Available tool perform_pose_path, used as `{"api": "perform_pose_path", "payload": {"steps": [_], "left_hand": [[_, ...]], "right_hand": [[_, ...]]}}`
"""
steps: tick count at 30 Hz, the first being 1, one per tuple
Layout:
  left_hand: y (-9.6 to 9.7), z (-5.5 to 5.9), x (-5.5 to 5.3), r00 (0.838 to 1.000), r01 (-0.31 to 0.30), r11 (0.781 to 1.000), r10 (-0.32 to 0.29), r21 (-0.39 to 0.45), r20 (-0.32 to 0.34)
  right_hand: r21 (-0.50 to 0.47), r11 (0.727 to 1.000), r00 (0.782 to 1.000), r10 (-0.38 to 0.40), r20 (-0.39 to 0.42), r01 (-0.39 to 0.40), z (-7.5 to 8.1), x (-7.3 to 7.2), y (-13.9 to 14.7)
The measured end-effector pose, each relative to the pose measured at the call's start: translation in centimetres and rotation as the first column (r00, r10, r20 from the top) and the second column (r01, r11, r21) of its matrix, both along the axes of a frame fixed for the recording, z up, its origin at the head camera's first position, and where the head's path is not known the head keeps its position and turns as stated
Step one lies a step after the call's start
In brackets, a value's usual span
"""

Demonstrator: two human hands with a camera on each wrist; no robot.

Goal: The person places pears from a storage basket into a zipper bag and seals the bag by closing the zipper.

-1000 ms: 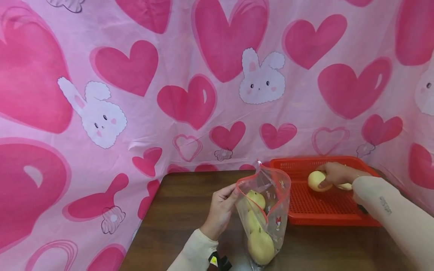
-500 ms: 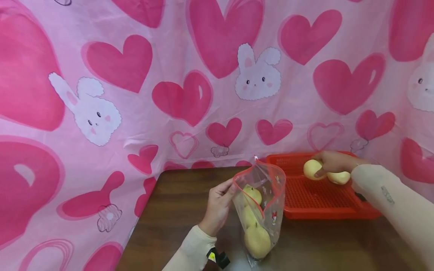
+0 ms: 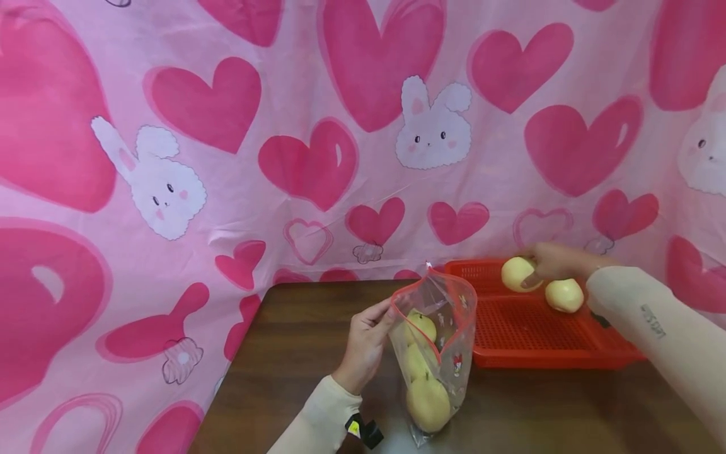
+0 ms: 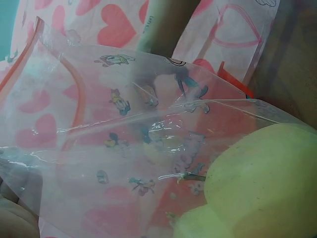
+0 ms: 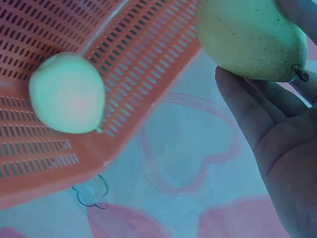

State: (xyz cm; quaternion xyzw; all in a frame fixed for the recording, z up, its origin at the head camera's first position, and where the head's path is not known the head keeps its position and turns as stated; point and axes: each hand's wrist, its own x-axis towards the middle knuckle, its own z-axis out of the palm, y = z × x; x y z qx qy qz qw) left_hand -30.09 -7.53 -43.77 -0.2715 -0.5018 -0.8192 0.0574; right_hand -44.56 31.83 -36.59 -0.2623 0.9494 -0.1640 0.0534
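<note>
My left hand (image 3: pixel 365 347) pinches the red-edged rim of a clear zip bag (image 3: pixel 459 334), whose mouth gapes open. Several yellow pears (image 3: pixel 428 403) are stacked inside it; in the left wrist view one bagged pear (image 4: pixel 267 183) shows large behind the printed plastic. At the right, my right hand (image 3: pixel 553 260) grips a pear (image 3: pixel 517 273) above the red basket (image 3: pixel 556 360). The right wrist view shows fingers and thumb around that held pear (image 5: pixel 252 39), its stem toward the palm. Another pear (image 5: pixel 67 94) lies in the basket, apart from the hand.
The basket, with slotted walls, stands at the back right of the brown wooden table (image 3: pixel 300 340), just right of the bag. A pink curtain (image 3: pixel 317 82) with hearts and rabbits hangs behind the table.
My right hand has lifted the pear a little, up and left, uncovering more of the other pear in the basket. The left hand and bag have stayed nearly in place.
</note>
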Motion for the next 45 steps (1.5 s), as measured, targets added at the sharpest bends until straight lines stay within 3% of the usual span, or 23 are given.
{"api": "perform_pose_path", "payload": {"steps": [8,20,30,39,45], "left_hand": [[0.0,-0.1,0.0,1.0,0.015,1.0,-0.015,-0.016,-0.003],[0.1,0.0,-0.1,1.0,0.013,1.0,-0.013,-0.006,-0.017],[0.0,-0.1,-0.2,1.0,0.019,1.0,-0.019,-0.014,-0.016],[0.1,-0.1,-0.3,0.999,0.023,1.0,-0.023,-0.012,-0.035],[0.2,-0.2,-0.5,0.999,0.024,1.0,-0.024,-0.004,-0.034]], "right_hand": [[-0.065,0.998,0.999,0.005,-0.042,-0.008,1.6,0.3,-0.7],[-0.031,0.998,0.994,0.051,-0.094,-0.054,4.3,0.8,-2.6],[0.007,0.997,0.988,0.073,-0.14,-0.073,5.5,1.6,-4.2],[-0.004,0.994,0.979,0.105,-0.174,-0.108,6.8,2.0,-5.5],[-0.024,0.996,0.982,0.086,-0.169,-0.091,7.6,2.3,-6.4]]}}
